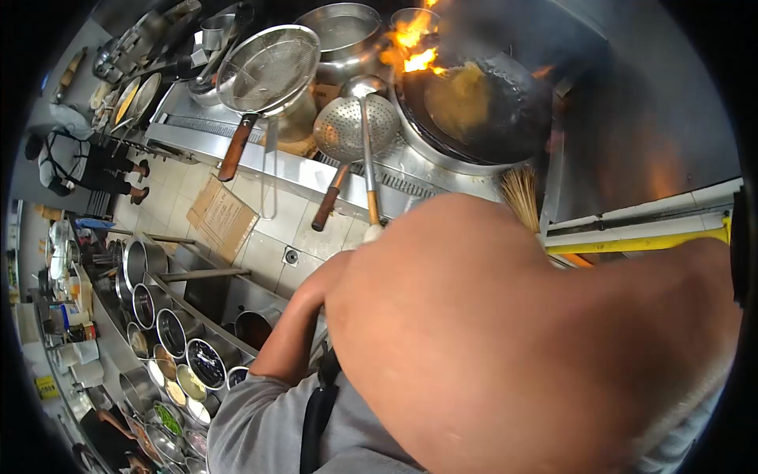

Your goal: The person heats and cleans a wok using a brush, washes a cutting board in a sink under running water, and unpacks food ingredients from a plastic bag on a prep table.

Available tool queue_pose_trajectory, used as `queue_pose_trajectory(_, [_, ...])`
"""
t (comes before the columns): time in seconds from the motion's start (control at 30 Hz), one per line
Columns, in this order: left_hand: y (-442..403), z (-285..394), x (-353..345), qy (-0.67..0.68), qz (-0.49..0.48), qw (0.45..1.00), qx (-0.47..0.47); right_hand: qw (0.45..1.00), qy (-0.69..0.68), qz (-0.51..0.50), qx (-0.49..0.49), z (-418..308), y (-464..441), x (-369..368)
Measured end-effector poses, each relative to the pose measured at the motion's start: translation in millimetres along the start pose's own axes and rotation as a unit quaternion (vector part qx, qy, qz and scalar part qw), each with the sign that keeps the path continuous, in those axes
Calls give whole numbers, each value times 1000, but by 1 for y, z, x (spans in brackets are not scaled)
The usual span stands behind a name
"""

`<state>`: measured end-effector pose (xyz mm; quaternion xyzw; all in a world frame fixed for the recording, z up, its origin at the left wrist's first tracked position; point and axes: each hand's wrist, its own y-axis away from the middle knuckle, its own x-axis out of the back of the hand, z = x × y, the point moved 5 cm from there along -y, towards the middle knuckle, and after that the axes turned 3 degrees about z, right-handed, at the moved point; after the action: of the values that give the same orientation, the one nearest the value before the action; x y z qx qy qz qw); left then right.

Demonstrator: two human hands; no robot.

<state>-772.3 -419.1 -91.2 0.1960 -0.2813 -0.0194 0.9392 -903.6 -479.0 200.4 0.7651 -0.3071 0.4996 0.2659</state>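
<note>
Ladle (368,150): upper middle of the frame, across the perforated skimmer (339,130); long axis nearly vertical, bowl toward the top, wooden grip downward.
Skimmer handle: slants down-left.
Wok (517,130): upper right, flames (418,47) by its upper-left rim.
Foreground: blurred bare skin (450,340), lower centre.
Hands: hidden; cannot tell whether fingers are spread, narrow or holding.

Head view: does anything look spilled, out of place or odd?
A cardboard sheet lies on the tiled floor, odd because it could slip underfoot. Flames show at the rim of the wok, though that may be ordinary. No clear spill shows, but a close arm hides much.
</note>
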Motion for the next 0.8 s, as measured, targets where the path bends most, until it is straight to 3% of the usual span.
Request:
queue_pose_trajectory(0.07, [-19, 34, -17, -11, -9, 999, 46, 999, -9, 21, -35, 6, 31, -22])
queue_pose_trajectory(0.13, [-32, 77, -26, 126, 20, 989, 71, 993, -23, 51, -104, 19, 74, -42])
queue_pose_trajectory(0.2, [-21, 147, -17, 67, 142, 978, 139, 972, -37, 87, -214, 39, 126, -61])
queue_pose_trajectory(0.27, [-63, 93, -57, 170, 51, 977, 115, 928, -43, 128, -347, 67, 182, -76])
queue_pose_trajectory(0.3, [-70, 81, -63, 153, 76, 979, 114, 893, -42, 151, -421, 85, 210, -83])
queue_pose_trajectory(0.33, [-65, 78, -57, 258, 86, 946, 174, 853, -39, 164, -495, 103, 237, -95])
queue_pose_trajectory(0.4, [-78, 80, -71, 331, 131, 912, 202, 779, -25, 161, -606, 145, 285, -128])
queue_pose_trajectory(0.43, [-97, 48, -85, 505, 105, 840, 169, 744, -24, 139, -652, 165, 304, -151])
queue_pose_trajectory(0.47, [-107, 60, -86, 586, 86, 793, 144, 719, -32, 111, -686, 178, 319, -178])
queue_pose_trajectory(0.53, [-125, 75, -78, 684, 80, 716, 113, 696, -53, 80, -711, 190, 333, -225])
queue_pose_trajectory(0.6, [-135, 79, -75, 723, 17, 686, 84, 672, -94, 72, -731, 188, 337, -285])
queue_pose_trajectory(0.67, [-152, 71, -74, 710, 45, 695, 102, 641, -149, 50, -752, 196, 332, -357])
queue_pose_trajectory(0.73, [-164, 80, -70, 730, 54, 671, 120, 630, -175, 119, -747, 184, 317, -374])
queue_pose_trajectory(0.77, [-172, 81, -69, 728, 37, 673, 126, 602, -227, 113, -757, 177, 310, -361])
queue_pose_trajectory(0.8, [-182, 82, -67, 727, 17, 674, 130, 548, -290, 203, -757, 178, 316, -375])
